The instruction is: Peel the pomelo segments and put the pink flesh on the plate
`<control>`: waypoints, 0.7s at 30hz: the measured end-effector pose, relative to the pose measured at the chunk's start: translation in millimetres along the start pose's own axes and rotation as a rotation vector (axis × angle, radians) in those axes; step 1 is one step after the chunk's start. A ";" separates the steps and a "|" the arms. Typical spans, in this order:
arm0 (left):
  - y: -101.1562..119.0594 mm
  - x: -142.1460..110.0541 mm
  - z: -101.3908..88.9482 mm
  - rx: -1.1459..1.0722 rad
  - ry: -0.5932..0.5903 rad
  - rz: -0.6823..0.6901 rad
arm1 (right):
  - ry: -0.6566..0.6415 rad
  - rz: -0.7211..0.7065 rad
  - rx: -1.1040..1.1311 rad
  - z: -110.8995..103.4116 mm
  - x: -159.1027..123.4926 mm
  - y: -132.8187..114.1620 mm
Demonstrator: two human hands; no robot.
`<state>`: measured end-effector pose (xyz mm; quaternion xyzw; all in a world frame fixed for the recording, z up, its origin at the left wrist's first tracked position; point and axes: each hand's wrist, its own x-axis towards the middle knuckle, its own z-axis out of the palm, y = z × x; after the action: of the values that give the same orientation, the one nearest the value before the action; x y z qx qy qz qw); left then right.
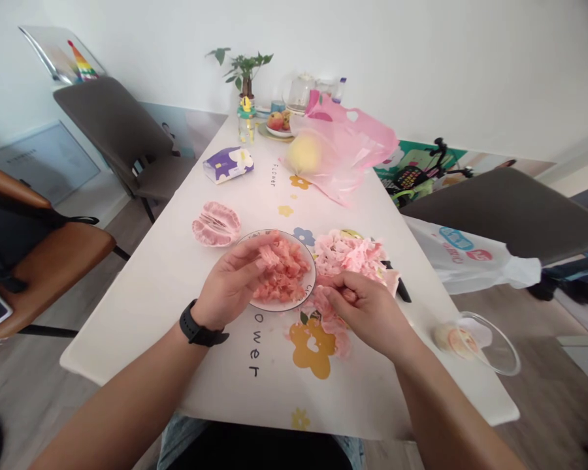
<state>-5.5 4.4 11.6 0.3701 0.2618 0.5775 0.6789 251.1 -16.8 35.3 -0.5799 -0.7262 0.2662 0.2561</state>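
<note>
Bare forearms (127, 411) reaching over a long white table (137, 333); farther off, a pink plastic bag (357, 140) around an unpeeled yellow pomelo (304, 152). Nearer, a heap of pale pink membrane (347, 254), a peeled pomelo half (216, 224) with segments intact (not yet shredded), and a white plate (274, 308) of loose pink pulp (285, 271). Hands apart: left hand (230, 281) curled against the pulp, grip unclear; right hand (367, 313) pinching a membrane strip (329, 320).

Home dining room, prob. Flower-print table (142, 333) w/ padded chairs (115, 134), potted plant (242, 72) & fruit plate (277, 130) by white wall (421, 65).
</note>
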 end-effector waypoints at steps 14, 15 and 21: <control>-0.3 -0.5 1.2 0.036 0.019 0.015 | 0.227 -0.013 -0.312 -27.0 5.2 28.2; -0.4 -0.9 1.6 0.040 0.017 0.017 | 0.250 -0.007 -0.327 -27.8 5.9 29.9; -2.4 -3.3 2.6 0.095 -0.005 0.027 | 0.321 -0.152 -0.257 -12.4 6.5 6.8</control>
<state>-2.7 0.5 10.9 0.4068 0.2821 0.5727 0.6534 263.1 -8.0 40.1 -0.5863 -0.7456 0.0558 0.3116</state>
